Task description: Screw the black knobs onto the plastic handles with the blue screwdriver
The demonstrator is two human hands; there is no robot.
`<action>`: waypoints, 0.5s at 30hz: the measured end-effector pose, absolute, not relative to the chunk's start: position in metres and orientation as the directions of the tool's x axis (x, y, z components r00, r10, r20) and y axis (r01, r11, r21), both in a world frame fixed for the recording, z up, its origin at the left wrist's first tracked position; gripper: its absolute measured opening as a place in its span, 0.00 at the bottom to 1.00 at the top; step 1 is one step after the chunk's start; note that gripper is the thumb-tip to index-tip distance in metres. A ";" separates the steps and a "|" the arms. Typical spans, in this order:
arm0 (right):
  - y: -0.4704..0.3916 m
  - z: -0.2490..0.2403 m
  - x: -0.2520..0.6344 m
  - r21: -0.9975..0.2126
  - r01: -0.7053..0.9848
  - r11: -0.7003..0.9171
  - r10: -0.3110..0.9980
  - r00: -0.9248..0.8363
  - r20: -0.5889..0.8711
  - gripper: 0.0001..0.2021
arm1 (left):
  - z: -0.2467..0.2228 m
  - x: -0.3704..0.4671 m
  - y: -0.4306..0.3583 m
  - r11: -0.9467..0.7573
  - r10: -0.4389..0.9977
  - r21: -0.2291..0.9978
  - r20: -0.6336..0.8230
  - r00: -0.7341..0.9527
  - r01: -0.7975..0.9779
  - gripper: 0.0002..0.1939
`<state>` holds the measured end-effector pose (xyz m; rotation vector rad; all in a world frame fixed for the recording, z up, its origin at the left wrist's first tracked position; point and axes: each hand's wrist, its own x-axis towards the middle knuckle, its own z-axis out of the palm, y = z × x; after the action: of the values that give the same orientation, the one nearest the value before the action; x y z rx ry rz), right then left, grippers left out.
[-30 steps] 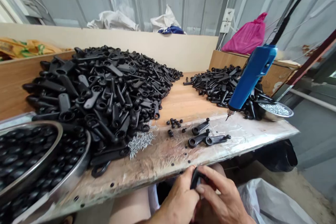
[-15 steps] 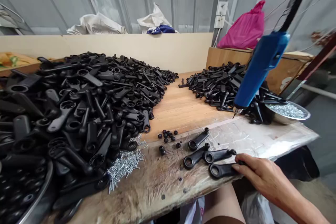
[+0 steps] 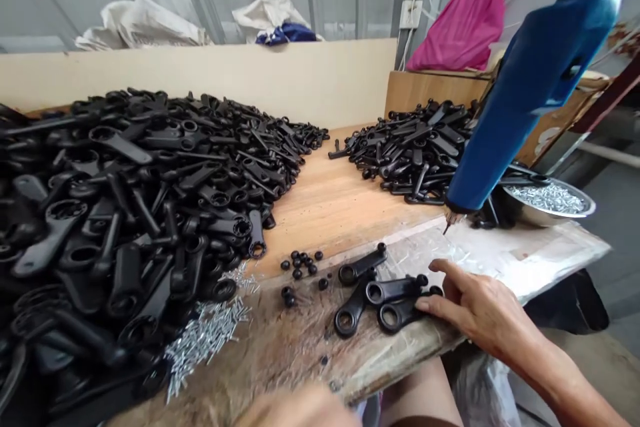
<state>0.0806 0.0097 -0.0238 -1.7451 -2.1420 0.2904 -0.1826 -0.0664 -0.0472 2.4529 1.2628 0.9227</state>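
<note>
My right hand (image 3: 483, 313) is over the bench's front edge with its fingers apart. Its thumb lies at the knob end of the nearest black crank handle (image 3: 397, 315). Beside that handle lie several more, among them one crank handle (image 3: 395, 289) just behind it, one (image 3: 351, 310) to the left and one (image 3: 363, 264) farther back. My left hand (image 3: 303, 408) shows only as a blur at the bottom edge; its fingers are hidden. Small black knobs (image 3: 300, 261) sit loosely grouped left of the handles. A blue electric screwdriver (image 3: 520, 107) hangs tip down beyond my right hand.
A large heap of black handles (image 3: 150, 180) covers the left side, with loose silver screws (image 3: 205, 337) at its foot. Another heap of handles (image 3: 415, 147) stands at the back right, near a metal bowl of screws (image 3: 550, 203). A pale board (image 3: 350, 80) closes the back.
My right hand has let go of the nearest crank handle's end and spread its fingers. My left hand has come in at the bottom. The view has shifted, and the screwdriver looks larger.
</note>
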 end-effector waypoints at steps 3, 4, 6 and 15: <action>0.015 -0.033 0.076 -0.313 0.893 0.324 0.925 -0.230 0.302 0.21 | -0.033 -0.183 -0.049 -0.603 0.771 0.302 0.458 0.443 0.738 0.20; 0.018 -0.036 0.073 -0.262 0.893 0.365 0.900 -0.267 0.343 0.19 | -0.031 -0.182 -0.044 -0.593 0.766 0.230 0.456 0.453 0.772 0.18; 0.023 -0.041 0.069 -0.150 0.892 0.427 0.858 -0.347 0.379 0.11 | -0.030 -0.177 -0.035 -0.551 0.780 0.116 0.423 0.461 0.826 0.14; 0.032 -0.048 0.083 -0.096 0.655 0.750 0.590 -0.595 0.546 0.16 | -0.026 -0.171 -0.019 -0.424 0.898 0.192 0.218 0.383 0.885 0.13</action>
<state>0.0833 0.0323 -0.0484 -0.9346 -2.3851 -0.1534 -0.1713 -0.0187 -0.0260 2.5760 1.6618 0.4502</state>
